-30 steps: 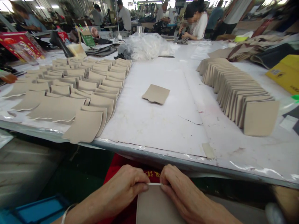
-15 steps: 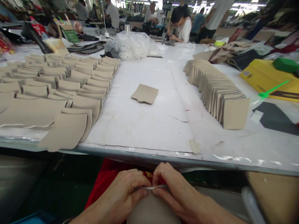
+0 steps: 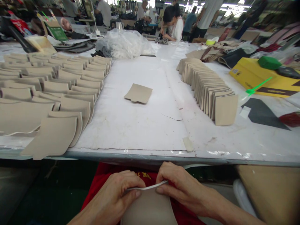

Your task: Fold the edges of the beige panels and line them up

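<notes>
At bottom centre, the left hand (image 3: 122, 190) and right hand (image 3: 181, 185), each pinching the beige panel (image 3: 148, 208) by its upper edge, have drawn slightly apart, suggesting that edge is still being worked.

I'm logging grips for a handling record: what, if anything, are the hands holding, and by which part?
A beige panel, by its edge toward the table; left hand and right hand both pinch that edge.
</notes>
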`<action>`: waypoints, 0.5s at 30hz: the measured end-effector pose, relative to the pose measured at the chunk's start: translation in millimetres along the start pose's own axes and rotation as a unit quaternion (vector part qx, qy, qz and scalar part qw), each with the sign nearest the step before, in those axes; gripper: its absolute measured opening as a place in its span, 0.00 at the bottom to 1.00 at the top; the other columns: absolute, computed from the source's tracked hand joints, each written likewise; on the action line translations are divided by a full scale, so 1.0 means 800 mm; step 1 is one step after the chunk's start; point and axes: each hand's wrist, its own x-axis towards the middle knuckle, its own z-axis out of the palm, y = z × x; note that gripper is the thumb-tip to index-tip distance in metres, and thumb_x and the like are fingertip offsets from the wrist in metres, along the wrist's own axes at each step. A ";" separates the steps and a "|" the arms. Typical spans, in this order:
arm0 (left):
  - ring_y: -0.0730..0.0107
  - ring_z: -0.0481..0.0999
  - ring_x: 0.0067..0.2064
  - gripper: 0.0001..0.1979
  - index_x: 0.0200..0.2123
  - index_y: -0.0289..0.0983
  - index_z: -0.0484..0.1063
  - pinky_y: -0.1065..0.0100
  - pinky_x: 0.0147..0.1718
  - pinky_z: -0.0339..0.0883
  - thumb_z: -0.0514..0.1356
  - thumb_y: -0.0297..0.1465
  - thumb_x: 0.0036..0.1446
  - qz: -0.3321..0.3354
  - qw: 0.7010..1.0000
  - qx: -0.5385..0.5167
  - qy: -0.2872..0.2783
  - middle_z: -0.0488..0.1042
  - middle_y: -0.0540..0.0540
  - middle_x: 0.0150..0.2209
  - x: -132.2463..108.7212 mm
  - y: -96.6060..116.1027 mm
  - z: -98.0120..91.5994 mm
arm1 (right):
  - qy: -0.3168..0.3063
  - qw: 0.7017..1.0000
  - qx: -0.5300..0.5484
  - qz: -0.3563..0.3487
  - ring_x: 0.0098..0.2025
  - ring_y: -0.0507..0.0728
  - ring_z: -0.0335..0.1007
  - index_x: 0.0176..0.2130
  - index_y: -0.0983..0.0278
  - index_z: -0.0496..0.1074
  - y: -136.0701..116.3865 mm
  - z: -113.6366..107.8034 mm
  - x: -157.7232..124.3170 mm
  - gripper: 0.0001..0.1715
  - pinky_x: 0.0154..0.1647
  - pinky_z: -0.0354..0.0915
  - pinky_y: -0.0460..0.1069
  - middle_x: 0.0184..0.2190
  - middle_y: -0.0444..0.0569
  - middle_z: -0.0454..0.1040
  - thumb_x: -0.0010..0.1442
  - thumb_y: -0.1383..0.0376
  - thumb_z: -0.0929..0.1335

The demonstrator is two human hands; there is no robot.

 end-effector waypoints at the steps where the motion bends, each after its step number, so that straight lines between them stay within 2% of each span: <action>1: 0.70 0.71 0.37 0.10 0.33 0.39 0.77 0.71 0.35 0.57 0.55 0.29 0.61 0.000 1.000 0.006 0.001 0.74 0.51 0.32 0.000 0.000 -0.001 | 0.000 1.000 -0.002 0.007 0.37 0.52 0.66 0.34 0.62 0.71 0.000 -0.002 -0.001 0.04 0.38 0.61 0.46 0.34 0.42 0.70 0.63 0.69 0.69; 5: 0.68 0.71 0.38 0.09 0.32 0.39 0.75 0.70 0.36 0.56 0.55 0.27 0.60 -0.013 0.999 0.049 0.005 0.74 0.51 0.32 0.004 0.003 0.000 | 0.007 1.000 -0.024 0.012 0.36 0.52 0.68 0.33 0.64 0.73 0.004 -0.004 -0.003 0.04 0.37 0.60 0.45 0.32 0.43 0.72 0.62 0.70 0.71; 8: 0.65 0.70 0.40 0.07 0.35 0.39 0.76 0.68 0.36 0.57 0.57 0.28 0.59 -0.008 0.996 0.092 -0.004 0.76 0.49 0.35 0.013 0.009 0.009 | 0.020 0.999 -0.027 0.000 0.35 0.52 0.69 0.32 0.64 0.73 0.009 0.002 -0.002 0.04 0.36 0.59 0.45 0.31 0.42 0.72 0.61 0.69 0.71; 12: 0.67 0.71 0.35 0.12 0.30 0.38 0.76 0.69 0.32 0.56 0.56 0.33 0.64 0.027 0.991 0.129 -0.004 0.76 0.48 0.31 0.029 0.015 0.027 | 0.043 0.999 0.006 -0.019 0.32 0.52 0.68 0.32 0.64 0.74 0.018 0.010 0.000 0.08 0.33 0.58 0.45 0.28 0.42 0.72 0.63 0.62 0.71; 15: 0.70 0.72 0.33 0.12 0.29 0.38 0.77 0.71 0.31 0.56 0.57 0.32 0.63 0.036 0.994 0.107 0.011 0.77 0.50 0.30 0.031 0.014 0.030 | 0.029 0.999 0.040 0.004 0.31 0.51 0.68 0.33 0.63 0.76 0.019 0.006 -0.004 0.11 0.33 0.58 0.44 0.27 0.42 0.74 0.63 0.59 0.70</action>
